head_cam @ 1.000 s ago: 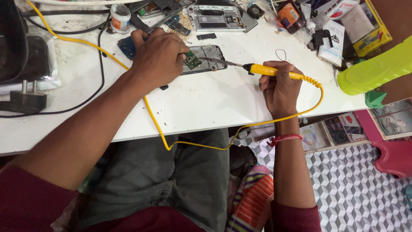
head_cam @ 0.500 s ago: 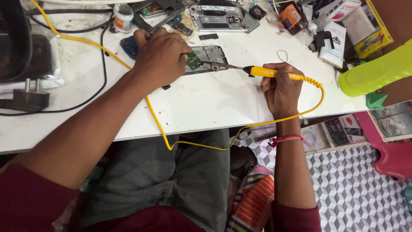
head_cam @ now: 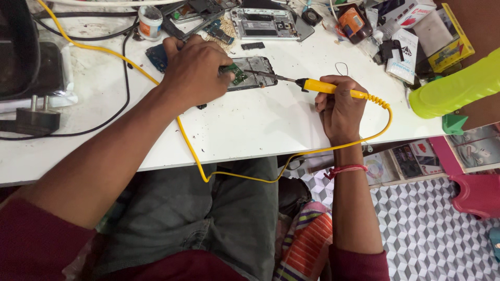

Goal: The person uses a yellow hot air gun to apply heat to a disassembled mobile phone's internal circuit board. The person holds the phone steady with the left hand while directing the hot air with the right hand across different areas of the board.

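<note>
Crowding the opened phone (head_cam: 255, 73), stripped handset (head_cam: 264, 23), boxes (head_cam: 416, 39), green bottle (head_cam: 454, 88)

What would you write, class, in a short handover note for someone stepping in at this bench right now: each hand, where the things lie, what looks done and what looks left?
Left hand: pressed down on the opened phone, fingers by its small green circuit board.
Right hand: grip closed on the yellow soldering iron, metal tip reaching onto the phone's inside.
Yellow cord loops from the iron off the table edge and back up across the white top.
A second opened phone frame lies further back among loose parts.
Done: phone is opened, board exposed.
Left: the phone remains open, not reassembled; whether any joint is finished cannot be told.
</note>
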